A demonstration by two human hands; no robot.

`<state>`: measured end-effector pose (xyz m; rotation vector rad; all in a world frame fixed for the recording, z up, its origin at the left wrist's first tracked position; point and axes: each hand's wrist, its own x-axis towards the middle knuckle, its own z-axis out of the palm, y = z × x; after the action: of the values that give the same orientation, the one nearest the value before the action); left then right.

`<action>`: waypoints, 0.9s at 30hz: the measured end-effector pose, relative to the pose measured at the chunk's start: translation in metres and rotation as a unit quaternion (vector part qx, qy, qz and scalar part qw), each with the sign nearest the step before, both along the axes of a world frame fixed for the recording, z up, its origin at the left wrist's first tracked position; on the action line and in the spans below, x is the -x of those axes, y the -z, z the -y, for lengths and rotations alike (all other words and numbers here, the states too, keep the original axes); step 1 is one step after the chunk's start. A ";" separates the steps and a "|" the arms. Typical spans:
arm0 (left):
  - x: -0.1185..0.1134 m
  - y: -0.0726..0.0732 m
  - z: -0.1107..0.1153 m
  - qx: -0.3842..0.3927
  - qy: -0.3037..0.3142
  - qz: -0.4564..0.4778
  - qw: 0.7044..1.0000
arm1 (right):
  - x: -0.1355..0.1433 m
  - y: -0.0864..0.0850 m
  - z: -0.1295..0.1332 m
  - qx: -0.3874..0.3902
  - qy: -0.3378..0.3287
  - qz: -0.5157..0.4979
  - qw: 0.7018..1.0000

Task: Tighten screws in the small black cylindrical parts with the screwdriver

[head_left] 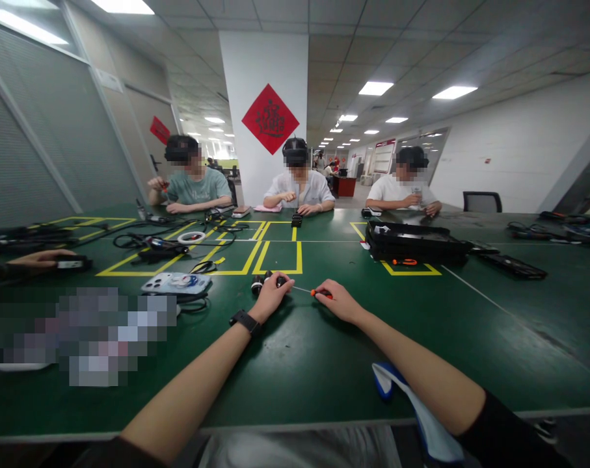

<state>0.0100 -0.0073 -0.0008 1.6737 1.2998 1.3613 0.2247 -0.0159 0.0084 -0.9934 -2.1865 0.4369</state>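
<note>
In an office room with a white pillar [233, 130], a large green table [299, 377] carries rectangles of yellow tape [301, 257]. I take the wearer's two hands as the centre of the clock, with twelve o'clock away from the wearer.

From left to right, one hand of a co-worker [40, 258] touches one small black device at nine o'clock. Also near nine lies one pale-blue phone with a round ring [154, 282], and at ten one white ring-shaped roll [191, 238]. Three people in headsets sit between eleven and one.

At the centre, the left hand [271, 298] is closed around a black object with round, white-ringed ends [256, 286], on the table. At least two ends are visible; the fingers hide the rest. The right hand [341, 300] is clamped on the handle of an orange-and-black screwdriver with a thin metal shaft [319, 294], which points to the left fingertips.

At two o'clock stand one black open tray [416, 244] and one second orange screwdriver [404, 262].

I judge the work to be under way, because tool and object meet. Whether the tip engages, and how much is done or left, I cannot tell; I count no loose screw.
</note>
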 end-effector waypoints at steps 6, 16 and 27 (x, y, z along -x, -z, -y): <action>0.001 0.002 -0.003 -0.007 0.004 -0.014 1.000 | 0.001 0.001 -0.001 -0.047 -0.002 -0.002 0.999; 0.001 0.002 -0.003 -0.004 -0.007 -0.006 1.000 | 0.000 0.002 0.001 -0.044 0.024 0.004 0.999; 0.002 0.002 -0.003 0.012 0.001 0.018 1.000 | -0.004 0.002 -0.003 -0.032 0.021 0.030 0.999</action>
<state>0.0079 -0.0046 -0.0027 1.6273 1.2887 1.3638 0.2284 -0.0131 0.0065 -1.0275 -2.2138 0.3203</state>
